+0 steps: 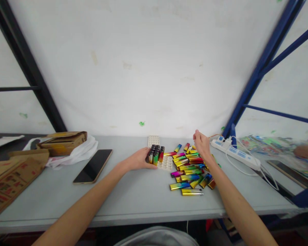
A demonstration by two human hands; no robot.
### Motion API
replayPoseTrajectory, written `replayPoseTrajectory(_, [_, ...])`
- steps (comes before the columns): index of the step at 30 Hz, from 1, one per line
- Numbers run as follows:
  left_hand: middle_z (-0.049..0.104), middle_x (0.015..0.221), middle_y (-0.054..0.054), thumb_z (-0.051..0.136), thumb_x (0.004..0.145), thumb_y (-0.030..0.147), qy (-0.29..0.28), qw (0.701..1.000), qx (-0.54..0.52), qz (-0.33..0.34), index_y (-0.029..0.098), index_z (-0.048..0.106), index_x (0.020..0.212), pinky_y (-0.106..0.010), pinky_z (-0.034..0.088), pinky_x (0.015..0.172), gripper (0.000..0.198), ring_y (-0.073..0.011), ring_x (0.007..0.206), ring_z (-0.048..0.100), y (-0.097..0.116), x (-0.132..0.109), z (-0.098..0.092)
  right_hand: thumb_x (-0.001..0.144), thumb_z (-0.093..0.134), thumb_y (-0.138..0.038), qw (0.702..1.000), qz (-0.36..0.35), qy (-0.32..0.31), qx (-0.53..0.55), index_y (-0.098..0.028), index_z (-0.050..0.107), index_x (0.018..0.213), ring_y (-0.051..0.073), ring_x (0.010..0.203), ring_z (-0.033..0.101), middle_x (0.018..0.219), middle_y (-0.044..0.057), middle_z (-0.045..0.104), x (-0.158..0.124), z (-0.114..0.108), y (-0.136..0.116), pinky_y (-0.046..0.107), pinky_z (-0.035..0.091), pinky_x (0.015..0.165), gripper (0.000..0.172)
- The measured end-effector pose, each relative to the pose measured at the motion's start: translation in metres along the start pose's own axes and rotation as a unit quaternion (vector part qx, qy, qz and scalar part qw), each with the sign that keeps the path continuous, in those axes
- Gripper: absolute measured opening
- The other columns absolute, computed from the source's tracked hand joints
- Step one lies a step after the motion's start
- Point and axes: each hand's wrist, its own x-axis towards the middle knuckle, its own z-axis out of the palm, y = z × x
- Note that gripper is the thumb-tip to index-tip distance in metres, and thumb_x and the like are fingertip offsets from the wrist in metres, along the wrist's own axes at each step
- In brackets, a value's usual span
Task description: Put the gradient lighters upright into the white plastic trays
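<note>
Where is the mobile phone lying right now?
In the head view, the phone lies flat on the grey table, left of centre. It sits between the white plastic bag and the person's left hand.

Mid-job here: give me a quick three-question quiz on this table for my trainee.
1. True or false: the lighters in the white tray stand upright.
2. Which hand touches that tray?
3. What lies piled beneath the right hand? A) coins B) loose lighters C) screws
Key: 1 true; 2 the left hand; 3 B.
</note>
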Motion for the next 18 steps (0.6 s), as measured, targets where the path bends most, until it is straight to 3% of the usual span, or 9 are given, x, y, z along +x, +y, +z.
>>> replayPoseTrajectory(9, [0.066,0.113,-0.008,0.078,0.063,0.065,-0.002,1.000,0.003,-0.005,0.018,0.060,0.116,-0.039,0.049,0.094,0.073,-0.0296,0.103,0.062,0.000,0.000,0.000,0.099,0.029,-0.051,1.000,-0.014,-0.014,-0.004,-0.021,0.046,0.062,0.016,0.057,0.047,0.055,-0.002,0.047,-0.001,0.000,-0.002,0.028,0.030,0.059,0.050])
replayPoseTrajectory(14, [0.067,0.114,-0.009,0.078,0.063,0.064,-0.002,1.000,-0.004,-0.003,0.018,0.061,0.115,-0.039,0.049,0.094,0.072,-0.0303,0.103,0.062,0.002,0.000,-0.001,0.098,0.035,-0.046,0.995,-0.065,-0.078,0.015,-0.022,0.046,0.071,0.015,0.062,0.046,0.060,-0.004,0.047,-0.004,0.009,-0.006,0.026,0.032,0.062,0.038])
replayPoseTrajectory(18, [0.068,0.115,-0.008,0.079,0.062,0.063,-0.001,1.000,-0.015,-0.003,0.018,0.061,0.117,-0.038,0.049,0.093,0.073,-0.0301,0.101,0.063,0.003,0.000,-0.002,0.097,0.038,-0.043,0.985,-0.113,-0.129,0.008,-0.020,0.051,0.081,0.016,0.071,0.052,0.073,-0.001,0.056,-0.005,0.022,-0.005,0.026,0.039,0.069,0.031])
